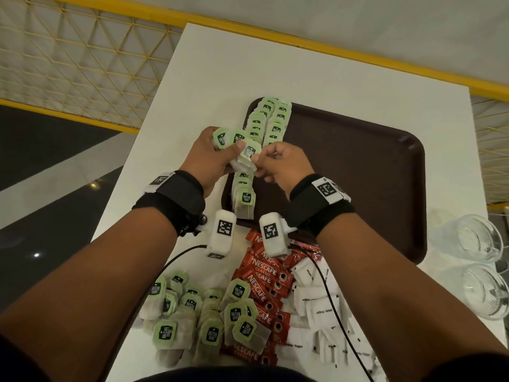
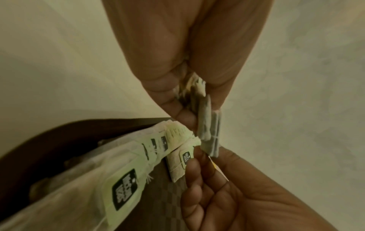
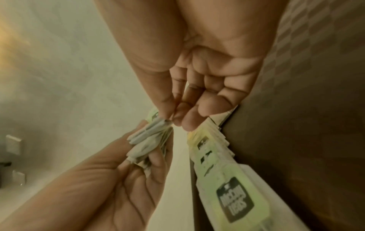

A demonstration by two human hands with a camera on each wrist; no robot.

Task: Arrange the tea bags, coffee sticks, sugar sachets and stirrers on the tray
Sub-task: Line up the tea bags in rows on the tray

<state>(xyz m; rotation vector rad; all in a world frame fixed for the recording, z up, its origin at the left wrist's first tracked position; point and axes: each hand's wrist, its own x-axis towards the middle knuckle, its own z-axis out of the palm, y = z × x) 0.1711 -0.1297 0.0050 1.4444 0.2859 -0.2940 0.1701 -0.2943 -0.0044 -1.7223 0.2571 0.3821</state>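
Note:
My left hand (image 1: 212, 158) grips a fanned bunch of tea bags (image 1: 237, 150) with green tags above the left edge of the dark brown tray (image 1: 358, 172). My right hand (image 1: 278, 164) pinches the edge of the nearest bag in that bunch (image 1: 249, 154). In the left wrist view the bunch (image 2: 207, 125) shows edge-on between thumb and fingers. In the right wrist view my thumb and forefinger meet on the bunch (image 3: 150, 132). Two overlapping rows of tea bags (image 1: 268, 122) lie along the tray's left side.
Near the table's front edge lie loose tea bags (image 1: 192, 318), red coffee sticks (image 1: 264, 285) and white sugar sachets (image 1: 325, 307). Two clear glasses (image 1: 479, 266) stand right of the tray. A yellow mesh railing (image 1: 82, 59) borders the white table (image 1: 220, 64).

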